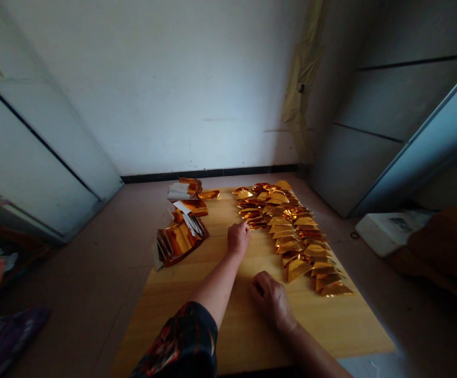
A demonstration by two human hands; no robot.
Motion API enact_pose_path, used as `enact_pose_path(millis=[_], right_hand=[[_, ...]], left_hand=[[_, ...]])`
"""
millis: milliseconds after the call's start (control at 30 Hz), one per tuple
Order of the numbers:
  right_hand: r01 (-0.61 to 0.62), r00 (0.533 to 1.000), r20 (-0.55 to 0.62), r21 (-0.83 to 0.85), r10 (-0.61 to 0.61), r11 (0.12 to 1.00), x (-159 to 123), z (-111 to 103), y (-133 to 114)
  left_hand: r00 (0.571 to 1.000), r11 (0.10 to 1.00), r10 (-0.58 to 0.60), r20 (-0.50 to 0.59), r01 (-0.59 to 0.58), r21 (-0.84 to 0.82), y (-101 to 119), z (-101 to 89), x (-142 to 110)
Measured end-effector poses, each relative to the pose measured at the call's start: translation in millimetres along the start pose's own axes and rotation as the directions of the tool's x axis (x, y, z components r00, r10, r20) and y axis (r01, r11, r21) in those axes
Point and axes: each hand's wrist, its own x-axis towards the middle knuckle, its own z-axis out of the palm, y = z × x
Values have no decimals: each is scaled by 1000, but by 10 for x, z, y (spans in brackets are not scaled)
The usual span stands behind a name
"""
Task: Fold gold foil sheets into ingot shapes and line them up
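My left hand (238, 238) is closed, its fingers pressed together at the near left edge of the folded gold foil papers (279, 231). What it pinches, if anything, is hidden by the fingers. Nearer to me, my right hand (273, 302) rests curled on the wooden table (197, 294), and nothing shows in it. The folded papers lie in overlapping rows along the table's right side. On the left side are a bent stack of gold foil sheets (183, 239) and, behind it, a smaller curled stack (184, 188) with pale backs showing.
A single gold foil piece (209, 195) lies near the table's far edge. Beyond are a white wall (197, 94) and a grey cabinet (370, 136) on the right. A white foam box (383, 231) stands on the floor at right; a purple bag (11, 331) lies at left.
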Motion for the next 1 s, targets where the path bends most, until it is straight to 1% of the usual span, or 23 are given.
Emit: enact_pose_path(millis=[167, 300, 400, 500, 600, 667, 733, 767, 800, 867, 933, 1000], right_hand=[[-1, 1000, -6, -25, 1, 1000, -1, -9, -21], [-6, 1000, 15, -25, 7, 1000, -2, -15, -23], [2, 1000, 12, -13, -2, 1000, 1, -6, -9], [1, 1000, 5, -19, -1, 1000, 9, 7, 4], [8, 1000, -8, -29, -9, 1000, 21, 12, 7], [15, 1000, -10, -20, -15, 1000, 30, 8, 5], [19, 1000, -13, 0, -19, 1000, 37, 0, 4], [22, 1000, -17, 9, -22, 1000, 39, -3, 5], [26, 999, -23, 13, -25, 1000, 41, -5, 8], [35, 999, -37, 11, -35, 999, 44, -4, 18], [43, 998, -40, 1, -43, 999, 47, 4, 33], [45, 998, -39, -10, -45, 999, 50, 15, 48]], left_hand=[[1000, 1000, -2, 7, 2, 24, 27, 12, 18], [1000, 999, 0, 24, -1, 37, 27, -9, -6], [1000, 1000, -4, 18, 4, -5, 0, -35, -64], [1000, 997, 7, -27, -10, -80, -58, -83, -180], [994, 988, 45, -104, -59, -140, -168, -227, -349], [978, 984, 37, -207, -72, -166, -288, -406, -466], [950, 982, 25, -312, -81, -169, -454, -635, -556], [933, 986, -5, -360, -55, -156, -551, -754, -585], [922, 991, -43, -386, -12, -137, -651, -867, -602], [899, 986, -167, -405, 142, -90, -844, -1057, -602], [887, 949, -304, -348, 315, -28, -991, -1171, -567], [886, 917, -375, -271, 398, 32, -1069, -1207, -514]])
